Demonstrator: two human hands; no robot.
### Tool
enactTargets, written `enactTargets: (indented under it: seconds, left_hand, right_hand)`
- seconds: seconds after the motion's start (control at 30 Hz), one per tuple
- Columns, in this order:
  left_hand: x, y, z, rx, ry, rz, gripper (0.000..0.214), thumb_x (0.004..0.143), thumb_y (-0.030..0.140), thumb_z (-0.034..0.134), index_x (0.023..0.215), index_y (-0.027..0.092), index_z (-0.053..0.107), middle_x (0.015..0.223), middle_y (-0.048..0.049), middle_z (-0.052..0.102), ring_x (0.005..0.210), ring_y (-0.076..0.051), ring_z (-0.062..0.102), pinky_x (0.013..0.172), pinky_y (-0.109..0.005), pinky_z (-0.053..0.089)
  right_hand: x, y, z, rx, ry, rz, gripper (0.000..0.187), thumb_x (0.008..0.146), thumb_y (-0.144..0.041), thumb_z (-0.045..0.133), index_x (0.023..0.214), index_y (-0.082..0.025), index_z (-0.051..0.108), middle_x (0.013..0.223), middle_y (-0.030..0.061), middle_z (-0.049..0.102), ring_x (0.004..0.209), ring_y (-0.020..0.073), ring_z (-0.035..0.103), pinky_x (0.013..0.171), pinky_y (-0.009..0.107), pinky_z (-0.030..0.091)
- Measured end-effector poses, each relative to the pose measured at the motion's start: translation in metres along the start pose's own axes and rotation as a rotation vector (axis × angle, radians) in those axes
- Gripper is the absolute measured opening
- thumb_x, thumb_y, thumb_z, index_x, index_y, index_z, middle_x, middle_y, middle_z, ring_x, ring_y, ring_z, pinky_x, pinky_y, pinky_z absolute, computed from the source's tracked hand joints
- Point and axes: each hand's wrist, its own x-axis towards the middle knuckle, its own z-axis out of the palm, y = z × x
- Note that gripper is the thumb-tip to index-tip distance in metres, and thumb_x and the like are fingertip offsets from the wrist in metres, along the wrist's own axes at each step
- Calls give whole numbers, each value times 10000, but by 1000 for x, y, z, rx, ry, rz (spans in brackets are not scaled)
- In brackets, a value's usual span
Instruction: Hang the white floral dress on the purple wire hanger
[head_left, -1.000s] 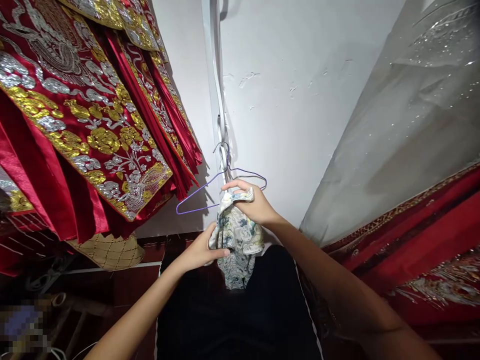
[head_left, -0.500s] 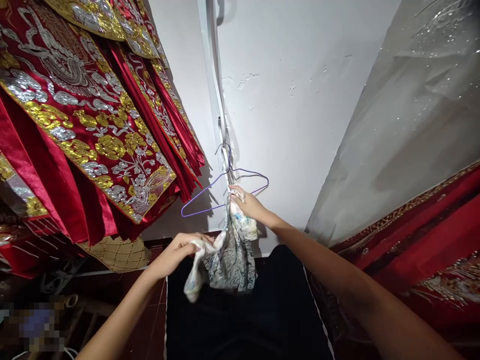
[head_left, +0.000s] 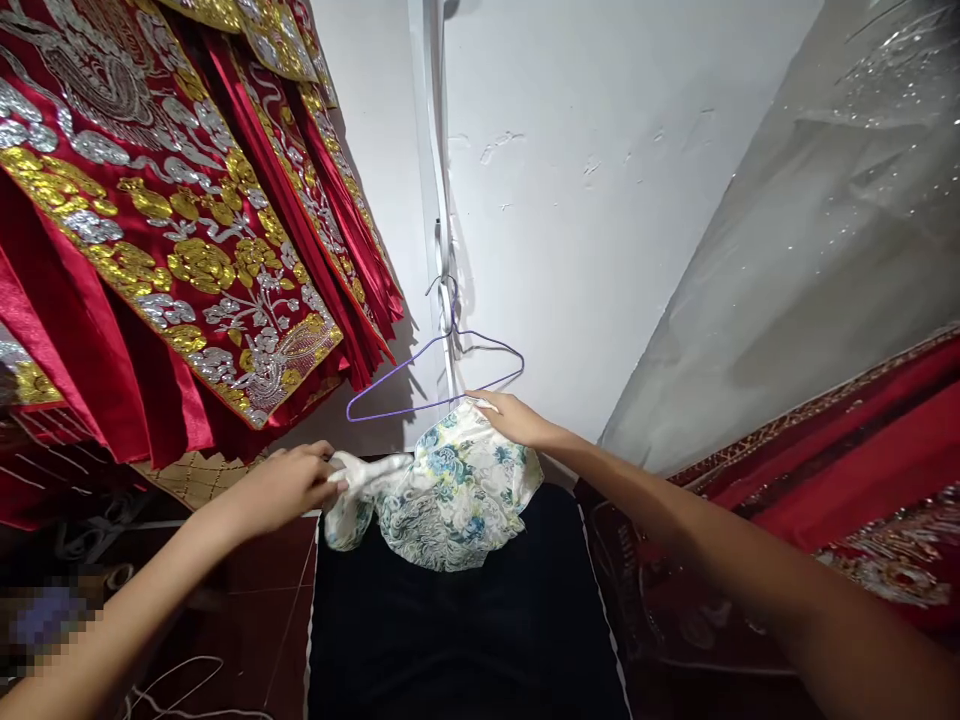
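A floral garment (head_left: pixel 457 490), white with blue and green flowers, hangs bunched between my two hands. My left hand (head_left: pixel 304 478) grips its twisted left end, with the fingers closed round the cloth. Up by the top edge, my right hand (head_left: pixel 510 415) pinches the fabric just below the hanger. A purple wire hanger (head_left: pixel 397 412) hangs by its hook behind and above the garment, with nothing on it. Its right lower side comes close to my right fingertips; whether they touch is unclear.
The hanger's hook is on a white metal pole (head_left: pixel 427 130) along the white wall (head_left: pixel 570 260). Red sequinned costumes (head_left: pixel 202 250) hang at the left. Grey plastic sheeting (head_left: pixel 780 250) covers the right side, over red fabric (head_left: pixel 862 450). White cord (head_left: pixel 187 690) lies on the floor.
My left hand has moved left, drawing the garment wider so that its floral print shows. My right hand has shifted slightly down and right with the top edge.
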Motion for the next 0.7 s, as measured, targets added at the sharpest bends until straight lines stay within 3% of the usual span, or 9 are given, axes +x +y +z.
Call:
enactTargets:
  seconds: [0.17, 0.3, 0.37, 0.5, 0.7]
  left_hand:
    - [13, 10, -22, 133, -38, -212, 448, 973, 469, 333, 897, 229, 704, 943, -105, 714, 844, -289, 684, 679, -346, 441]
    - [13, 28, -38, 123, 2, -218, 448, 953, 486, 336, 777, 230, 657, 851, -99, 715, 796, -278, 679, 636, -318, 420]
    - [9, 34, -43, 111, -13, -193, 427, 945, 481, 343, 785, 238, 654, 857, -93, 716, 811, -277, 679, 655, -317, 428]
    - [6, 38, -47, 116, 6, -207, 462, 955, 490, 296, 814, 227, 649, 895, -110, 716, 835, -284, 678, 702, -338, 446]
    - [35, 42, -55, 254, 234, -349, 494, 955, 422, 270, 864, 163, 681, 943, -182, 713, 888, -348, 681, 727, -404, 474]
  right_hand:
    - [-23, -3, -12, -80, 65, -27, 329, 927, -314, 448, 1197, -238, 621, 953, 55, 726, 864, 247, 661, 766, 322, 475]
    - [-39, -19, -27, -247, 61, 63, 293, 907, -414, 491, 1095, -221, 606, 568, -16, 544, 520, 184, 481, 545, 261, 311]
    - [-41, -27, -33, -305, 40, 72, 305, 909, -447, 493, 1064, -209, 606, 554, -16, 511, 506, 175, 446, 535, 263, 270]
    - [-38, -40, -42, -354, 1, 25, 266, 896, -428, 530, 961, -189, 625, 694, 50, 616, 615, 197, 527, 569, 265, 295]
    - [-38, -60, -45, -238, -33, -7, 319, 881, -439, 561, 985, -164, 684, 784, 73, 668, 646, 203, 565, 587, 270, 341]
